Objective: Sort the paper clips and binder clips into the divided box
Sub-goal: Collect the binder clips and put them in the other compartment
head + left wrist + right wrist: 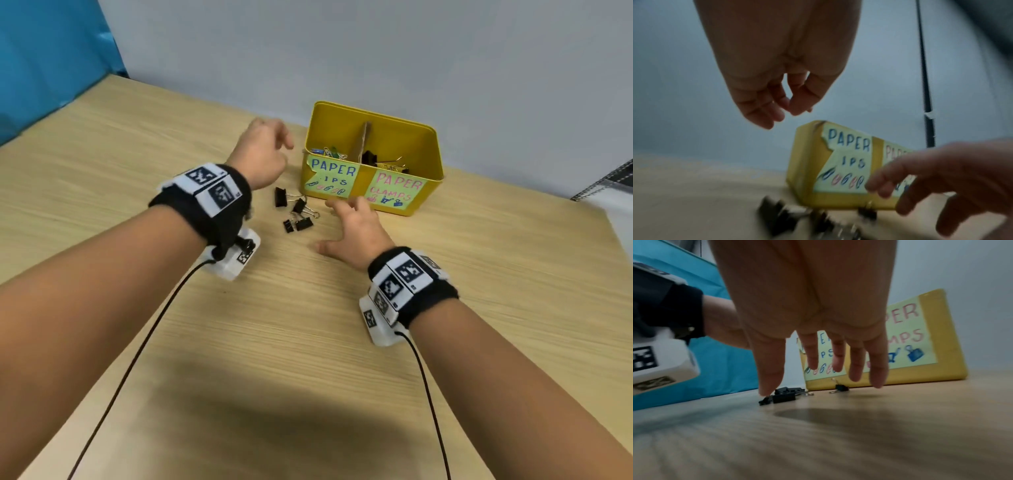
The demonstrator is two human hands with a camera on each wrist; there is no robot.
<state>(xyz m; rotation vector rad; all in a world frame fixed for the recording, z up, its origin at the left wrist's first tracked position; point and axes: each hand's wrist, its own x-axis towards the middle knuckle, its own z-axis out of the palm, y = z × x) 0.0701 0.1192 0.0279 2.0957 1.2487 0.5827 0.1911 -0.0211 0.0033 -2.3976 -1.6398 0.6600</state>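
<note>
A yellow divided box (373, 113) stands at the back of the wooden table, labelled PAPER CLIPS on the left and PAPER CLAMPS on the right. Coloured paper clips (329, 152) lie in its left compartment and black binder clips (373, 158) in its right, split by a cardboard divider (364, 137). Several black binder clips (296, 209) (783, 396) lie on the table in front of the box's left half. My left hand (277, 144) (785, 110) hovers beside the box's left wall, fingers loosely curled, with nothing seen in them. My right hand (346, 212) (824, 378) hovers low, fingers straight, just right of the loose clips.
A blue sheet (41, 61) hangs at the far left and a grey wall rises behind the box. The table's right edge (609, 219) runs close to the box, with a dark spiral-bound item (609, 181) beyond it. Black cables trail from both wrist cameras.
</note>
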